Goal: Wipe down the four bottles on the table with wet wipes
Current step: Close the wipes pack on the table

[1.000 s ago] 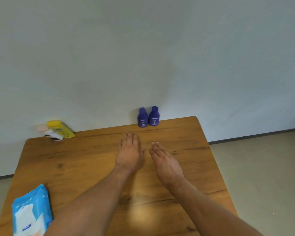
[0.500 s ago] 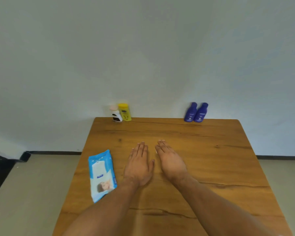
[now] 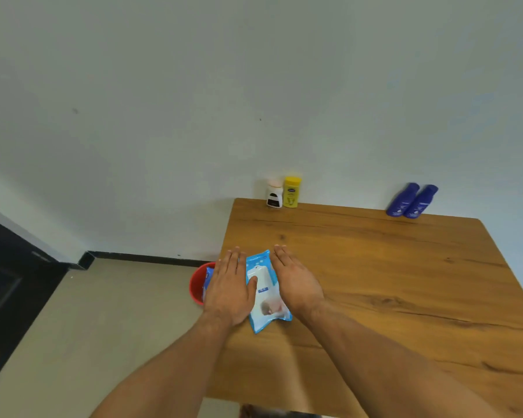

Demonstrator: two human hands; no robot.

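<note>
1. At the worktop's [image 3: 375, 282] 9 o'clock edge, the wipes pack [image 3: 264, 297] is lying flat.
2. My left hand [image 3: 228, 289] is resting at its 9 o'clock side with the thumb on it, and my right hand [image 3: 295, 282] at its 3 o'clock side. All fingers [image 3: 234, 263] are lying straight, gripping nothing.
3. The white bottle [image 3: 274, 194], yellow bottle [image 3: 292, 192] and purple bottles [image 3: 400, 202] are standing along the 12 o'clock edge.

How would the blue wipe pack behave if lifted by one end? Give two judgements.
Probably floppy: the wipe pack is a soft pouch with crimped ends. Possibly slippery: its plastic film looks smooth. Lying flat, it should not roll.
</note>
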